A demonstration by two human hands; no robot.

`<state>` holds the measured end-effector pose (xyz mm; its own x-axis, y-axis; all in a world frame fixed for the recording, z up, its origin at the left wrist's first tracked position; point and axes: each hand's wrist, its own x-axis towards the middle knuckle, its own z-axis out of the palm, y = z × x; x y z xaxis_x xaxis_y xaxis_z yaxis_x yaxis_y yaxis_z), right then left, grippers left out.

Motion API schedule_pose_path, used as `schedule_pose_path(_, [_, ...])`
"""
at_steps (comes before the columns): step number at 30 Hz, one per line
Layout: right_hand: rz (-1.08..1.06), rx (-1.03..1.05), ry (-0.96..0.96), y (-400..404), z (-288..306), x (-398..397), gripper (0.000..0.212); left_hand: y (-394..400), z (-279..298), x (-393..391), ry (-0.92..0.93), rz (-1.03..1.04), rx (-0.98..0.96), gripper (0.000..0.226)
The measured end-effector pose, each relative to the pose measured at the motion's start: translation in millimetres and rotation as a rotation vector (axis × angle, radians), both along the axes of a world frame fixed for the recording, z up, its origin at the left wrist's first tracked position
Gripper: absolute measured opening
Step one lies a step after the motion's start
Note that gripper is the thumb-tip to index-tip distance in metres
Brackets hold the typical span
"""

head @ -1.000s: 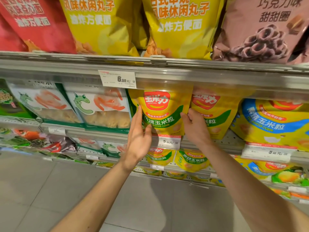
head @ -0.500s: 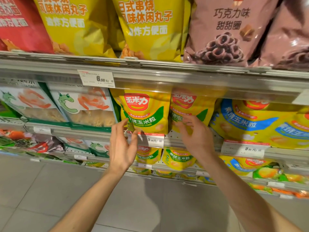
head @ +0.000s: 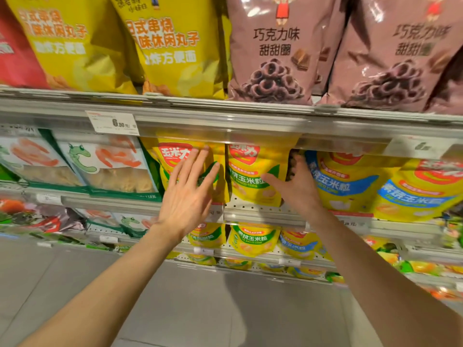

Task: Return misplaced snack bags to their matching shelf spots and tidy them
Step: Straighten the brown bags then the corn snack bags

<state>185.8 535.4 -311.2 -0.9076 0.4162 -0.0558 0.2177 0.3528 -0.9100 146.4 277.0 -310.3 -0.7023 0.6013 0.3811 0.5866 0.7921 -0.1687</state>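
Our left hand [head: 186, 196] lies spread on the upright left corn bag [head: 175, 166] at the shelf [head: 263, 214] front; our right hand [head: 297, 186], fingers reaching behind the middle corn bag [head: 253, 176], sits nearer it; its grip we cannot tell.

Shop aisle, shelves [head: 225, 116] of snack bags [head: 273, 53], price tag [head: 112, 122]

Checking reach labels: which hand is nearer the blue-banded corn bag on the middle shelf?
Right. The right hand is at the left edge of the blue-banded corn bag; the left hand lies two bags further left, over a green-banded corn bag.
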Motion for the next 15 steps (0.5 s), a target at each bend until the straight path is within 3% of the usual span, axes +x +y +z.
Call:
schedule_pose_path(7, [0.11,-0.204,-0.024,12.6,11.1,-16.4,0.038,2.3,7.5,0.6,0.031,0.036,-0.056,0.087])
schedule_pose_path(15, [0.172,-0.168,-0.076,28.1,9.9,-11.3,0.019,-1.4,6.1,4.9,0.01,0.052,-0.057,0.089])
